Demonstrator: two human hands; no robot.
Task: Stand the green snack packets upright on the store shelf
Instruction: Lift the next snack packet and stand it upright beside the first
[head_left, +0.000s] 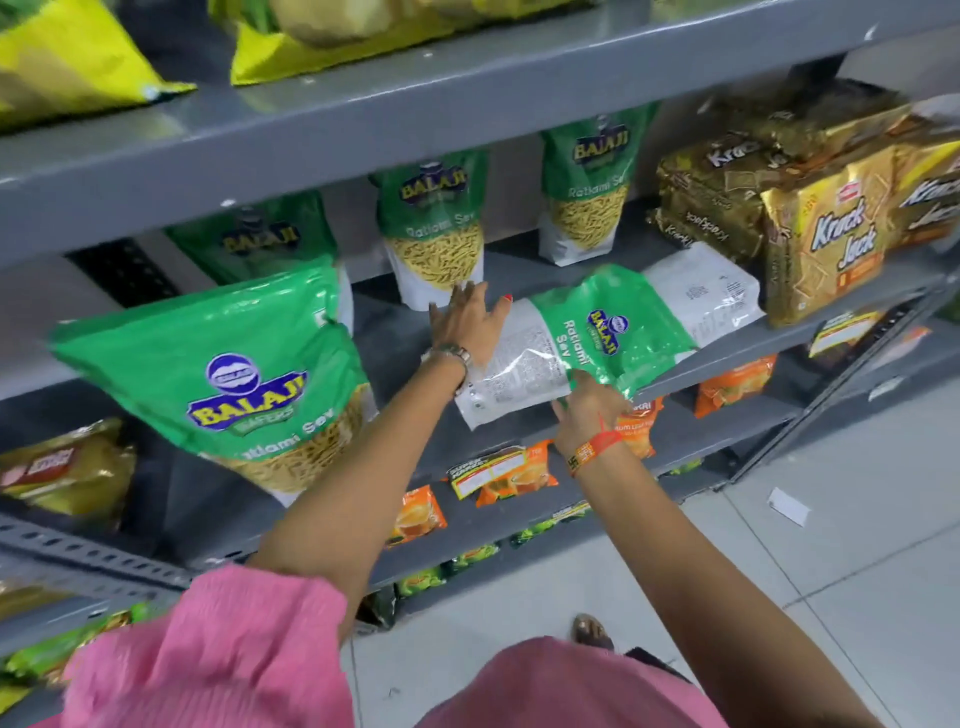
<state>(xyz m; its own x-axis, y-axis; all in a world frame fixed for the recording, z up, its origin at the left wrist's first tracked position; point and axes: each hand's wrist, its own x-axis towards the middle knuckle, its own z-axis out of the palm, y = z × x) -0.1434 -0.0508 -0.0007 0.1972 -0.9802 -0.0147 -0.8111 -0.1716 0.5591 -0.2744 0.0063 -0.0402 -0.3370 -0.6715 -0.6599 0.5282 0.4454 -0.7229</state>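
Observation:
A green and white snack packet (576, 338) lies flat on the grey shelf (727, 358), its end sticking out over the front edge. My right hand (584, 410) grips its lower green edge from below. Resting on the packet's white end is my left hand (467, 325), fingers spread. Another flat packet (711, 293) lies just behind it, white side up. Two green packets (434, 228) (587, 192) stand upright at the back of the shelf. A third (254, 241) stands back left, and a large one (228, 384) leans out at the front left.
Golden cracker packs (815, 244) are stacked at the shelf's right end. Yellow packets (67, 57) sit on the shelf above. Orange packets (504, 475) and small green ones line the lower shelves. A grey tiled floor (831, 545) with a scrap of paper (788, 506) is on the right.

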